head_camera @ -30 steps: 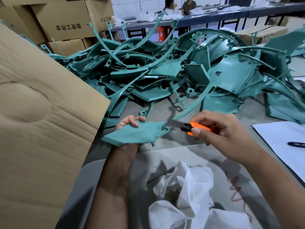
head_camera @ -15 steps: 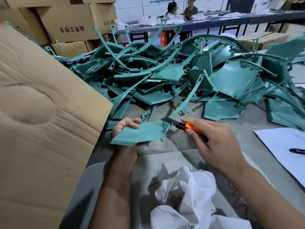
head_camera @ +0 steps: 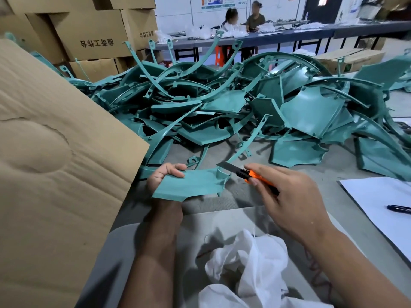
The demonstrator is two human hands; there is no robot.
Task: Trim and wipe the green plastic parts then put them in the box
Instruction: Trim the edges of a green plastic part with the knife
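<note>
My left hand [head_camera: 163, 175] grips a flat green plastic part [head_camera: 193, 184] from below, thumb curled over its far edge; a long thin arm of the part curves up and away to the right. My right hand [head_camera: 287, 196] holds an orange utility knife [head_camera: 255, 175] with its blade out, the tip at the part's right corner. A big cardboard flap of the box [head_camera: 55, 174] stands at my left. A crumpled white cloth [head_camera: 249, 270] lies in front of me.
A large heap of green plastic parts [head_camera: 233, 112] covers the grey table beyond my hands. White paper [head_camera: 382, 201] with a dark pen [head_camera: 399, 208] lies at the right. Stacked cardboard boxes [head_camera: 93, 38] stand at the back left. Two people sit at a distant table.
The knife blade has shifted along the part's right corner and now points up and left. My left hand has turned the part slightly. The camera has tilted up.
</note>
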